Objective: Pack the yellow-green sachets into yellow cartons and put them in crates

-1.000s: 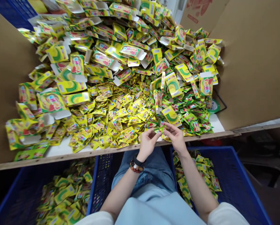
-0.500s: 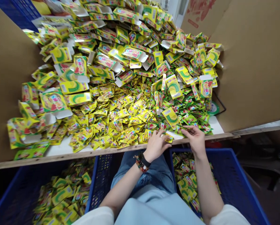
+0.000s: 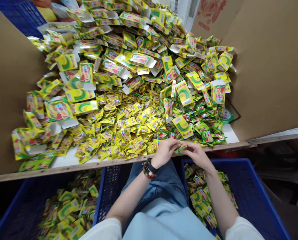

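At the table's front edge my two hands meet around a small green sachet [image 3: 180, 149]. My right hand [image 3: 198, 156] pinches its right end between thumb and fingertips. My left hand [image 3: 165, 152], with a dark band and beads at the wrist, is closed at the sachet's left end; its fingers partly cover it. Just beyond lies a flat yellow-green printed box [image 3: 182, 126]. Loose yellow sachets [image 3: 136, 145] spread to the left of my hands, and green sachets [image 3: 206, 136] are heaped to the right.
Open-ended cartons [image 3: 141, 59] pile high at the back. Cardboard walls [image 3: 268, 73] flank the table. Below the wooden edge [image 3: 89, 165], a blue crate [image 3: 261, 200] on the right and another blue crate [image 3: 16, 206] on the left hold printed packs. A green tape roll [image 3: 227, 115] lies at right.
My right hand has moved left with the green sachet, up to my left hand. The left hand's spread fingers have closed, and the yellow sachet beside them is now out of sight.
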`<act>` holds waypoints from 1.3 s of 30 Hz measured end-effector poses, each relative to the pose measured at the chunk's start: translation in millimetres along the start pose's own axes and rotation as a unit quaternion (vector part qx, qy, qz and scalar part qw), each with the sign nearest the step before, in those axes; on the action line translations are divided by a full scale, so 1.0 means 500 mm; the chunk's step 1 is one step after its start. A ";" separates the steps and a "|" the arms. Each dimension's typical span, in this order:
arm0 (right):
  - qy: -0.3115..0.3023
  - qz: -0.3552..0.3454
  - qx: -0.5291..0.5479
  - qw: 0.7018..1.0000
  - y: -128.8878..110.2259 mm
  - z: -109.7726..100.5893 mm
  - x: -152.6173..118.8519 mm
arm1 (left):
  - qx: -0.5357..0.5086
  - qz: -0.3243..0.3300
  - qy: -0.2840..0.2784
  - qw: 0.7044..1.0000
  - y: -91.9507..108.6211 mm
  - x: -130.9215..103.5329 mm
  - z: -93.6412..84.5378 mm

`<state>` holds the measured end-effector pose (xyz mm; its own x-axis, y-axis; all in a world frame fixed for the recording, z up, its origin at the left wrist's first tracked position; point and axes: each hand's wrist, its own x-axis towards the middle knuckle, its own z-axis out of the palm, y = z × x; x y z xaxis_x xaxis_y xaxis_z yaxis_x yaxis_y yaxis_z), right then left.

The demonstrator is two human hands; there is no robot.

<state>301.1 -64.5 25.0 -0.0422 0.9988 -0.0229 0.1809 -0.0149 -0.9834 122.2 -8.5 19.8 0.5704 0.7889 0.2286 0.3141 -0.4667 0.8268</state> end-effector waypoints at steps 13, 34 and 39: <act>0.201 0.007 0.159 0.967 0.015 0.001 -0.004 | 0.365 0.178 -0.030 0.913 -0.017 0.250 -0.183; 0.070 -0.136 -0.087 0.984 -0.109 0.048 0.022 | 0.145 -0.017 0.171 0.974 -0.012 -0.068 -0.001; -0.008 -0.131 -0.225 0.965 -0.116 0.042 0.031 | 0.140 0.004 0.176 0.974 -0.030 -0.078 0.037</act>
<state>269.5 -49.3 78.0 -0.1585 0.9649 0.2095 0.5711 0.2626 -0.7777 109.4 -39.5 -11.0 0.2934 0.8496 0.4383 0.5335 -0.5260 0.6624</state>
